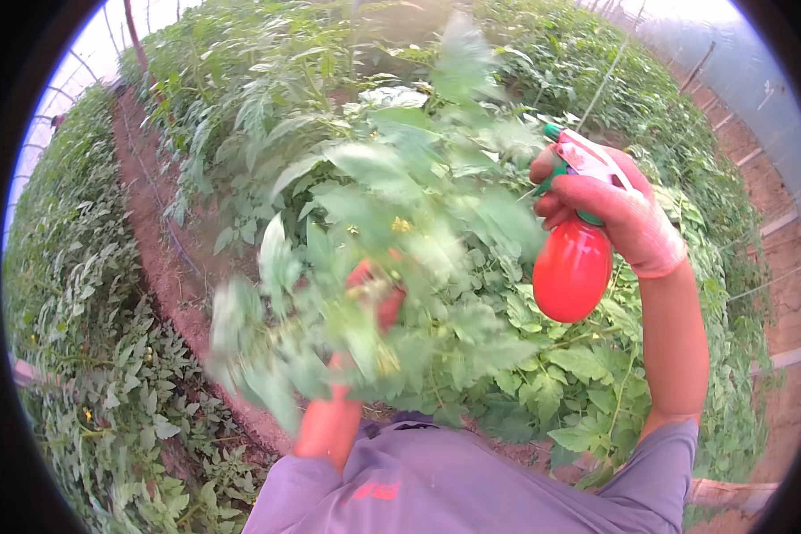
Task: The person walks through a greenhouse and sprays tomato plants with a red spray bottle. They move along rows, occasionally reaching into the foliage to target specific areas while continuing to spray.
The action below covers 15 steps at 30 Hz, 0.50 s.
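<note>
My right hand [641, 213], in a pale pink glove, is wrapped around the neck and trigger of a red spray bottle [572, 274]. The bottle has a white and green spray head [584, 157], its green nozzle pointing up and to the left over the leaves. Partly hidden by foliage, my left hand [379, 294] wears a reddish glove, and its fingers are curled around a stem of a tomato plant [400, 180]. The leaves around that hand are blurred. Small yellow flowers [400, 225] show among them, just above the left hand.
Dense tomato rows [641, 87] stand ahead and to the right. On the left, a bare soil path [153, 220] with a thin irrigation line runs beside another plant row [73, 267]. Support strings [611, 73] rise among the plants. Plastic greenhouse sheeting [741, 60] borders the right side.
</note>
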Each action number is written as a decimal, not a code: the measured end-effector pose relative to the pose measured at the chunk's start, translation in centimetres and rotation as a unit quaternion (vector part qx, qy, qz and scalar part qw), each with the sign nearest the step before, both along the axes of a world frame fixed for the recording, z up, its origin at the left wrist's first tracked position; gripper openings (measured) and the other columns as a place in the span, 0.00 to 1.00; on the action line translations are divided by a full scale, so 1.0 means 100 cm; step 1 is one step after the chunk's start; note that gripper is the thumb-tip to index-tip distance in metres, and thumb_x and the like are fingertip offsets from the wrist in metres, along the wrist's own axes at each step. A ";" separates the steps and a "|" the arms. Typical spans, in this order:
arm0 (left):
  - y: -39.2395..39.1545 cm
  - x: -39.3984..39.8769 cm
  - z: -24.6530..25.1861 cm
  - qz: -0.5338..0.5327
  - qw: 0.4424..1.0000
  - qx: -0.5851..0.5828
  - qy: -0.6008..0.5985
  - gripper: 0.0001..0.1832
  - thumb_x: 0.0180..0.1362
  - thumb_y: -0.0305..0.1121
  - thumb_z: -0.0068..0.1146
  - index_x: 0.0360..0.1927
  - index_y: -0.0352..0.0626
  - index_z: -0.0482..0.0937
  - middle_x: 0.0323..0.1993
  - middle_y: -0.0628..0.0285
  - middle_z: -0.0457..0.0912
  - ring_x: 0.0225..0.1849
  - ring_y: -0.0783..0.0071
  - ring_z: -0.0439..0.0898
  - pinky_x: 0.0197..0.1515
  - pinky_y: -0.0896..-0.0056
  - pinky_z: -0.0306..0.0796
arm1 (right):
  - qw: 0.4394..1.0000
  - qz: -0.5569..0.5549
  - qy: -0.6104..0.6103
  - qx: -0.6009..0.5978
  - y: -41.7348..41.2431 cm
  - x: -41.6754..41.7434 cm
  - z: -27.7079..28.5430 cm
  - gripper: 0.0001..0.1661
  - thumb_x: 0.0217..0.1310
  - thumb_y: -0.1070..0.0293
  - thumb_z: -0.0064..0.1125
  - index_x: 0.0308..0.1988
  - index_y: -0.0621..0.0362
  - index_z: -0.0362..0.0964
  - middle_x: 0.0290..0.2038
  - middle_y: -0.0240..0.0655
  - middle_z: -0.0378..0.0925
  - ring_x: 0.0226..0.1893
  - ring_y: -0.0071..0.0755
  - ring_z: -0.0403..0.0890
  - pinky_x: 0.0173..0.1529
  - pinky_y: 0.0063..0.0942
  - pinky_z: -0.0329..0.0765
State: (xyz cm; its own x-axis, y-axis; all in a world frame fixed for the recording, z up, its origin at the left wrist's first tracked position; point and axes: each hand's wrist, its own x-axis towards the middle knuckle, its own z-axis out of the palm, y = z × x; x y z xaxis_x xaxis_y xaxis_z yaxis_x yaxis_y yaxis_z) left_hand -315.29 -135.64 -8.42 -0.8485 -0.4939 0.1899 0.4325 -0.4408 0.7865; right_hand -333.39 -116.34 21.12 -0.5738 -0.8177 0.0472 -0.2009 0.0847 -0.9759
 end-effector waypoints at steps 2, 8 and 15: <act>0.017 0.014 -0.011 -0.088 0.995 -0.034 -0.028 0.11 0.67 0.36 0.62 0.47 0.41 0.83 0.37 0.60 0.85 0.36 0.73 0.82 0.40 0.70 0.78 | 0.999 0.035 -0.004 -0.022 0.008 -0.008 0.003 0.21 0.65 0.65 0.63 0.55 0.61 0.77 0.50 0.34 0.82 0.47 0.25 0.82 0.47 0.27 0.82; 0.046 -0.018 -0.013 -0.223 0.932 -0.274 -0.086 0.11 0.66 0.38 0.62 0.42 0.41 0.84 0.33 0.60 0.85 0.33 0.71 0.81 0.38 0.67 0.76 | 0.988 -0.016 0.154 -0.011 0.040 0.012 0.051 0.21 0.63 0.65 0.61 0.52 0.66 0.76 0.56 0.45 0.80 0.40 0.26 0.85 0.46 0.24 0.81; 0.069 -0.056 0.081 -0.094 0.894 -0.382 -0.215 0.16 0.67 0.45 0.59 0.36 0.41 0.86 0.26 0.62 0.83 0.27 0.69 0.78 0.34 0.64 0.72 | 0.975 -0.118 0.190 -0.001 0.096 0.027 0.079 0.21 0.61 0.62 0.62 0.50 0.65 0.76 0.59 0.51 0.77 0.37 0.23 0.85 0.43 0.23 0.82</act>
